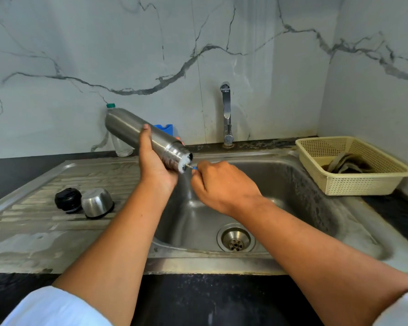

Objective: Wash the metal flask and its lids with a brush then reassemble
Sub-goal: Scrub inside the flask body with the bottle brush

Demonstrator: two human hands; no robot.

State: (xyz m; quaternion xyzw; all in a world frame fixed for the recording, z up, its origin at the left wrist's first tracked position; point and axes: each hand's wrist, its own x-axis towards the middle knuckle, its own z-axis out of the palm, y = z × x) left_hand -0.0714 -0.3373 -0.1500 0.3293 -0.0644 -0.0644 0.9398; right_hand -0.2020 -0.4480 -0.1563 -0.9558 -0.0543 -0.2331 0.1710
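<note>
My left hand (154, 161) grips the metal flask (130, 129) around its lower body and holds it tilted over the left rim of the sink, mouth down and to the right. White bristles fill the flask's mouth. My right hand (218, 182) pinches the thin brush handle (194, 168), of which only a short blue and wire piece shows; the rest is inside the flask. On the draining board to the left lie a black inner lid (67, 200) and a steel cup lid (97, 202), side by side and touching.
The steel sink (292, 184) has its drain (236, 240) at the bottom and a closed tap (226, 114) behind. A cream plastic basket (368, 184) with a dark cloth sits at the right. A clear plastic bottle (121, 147) and a blue sponge (164, 129) stand by the wall.
</note>
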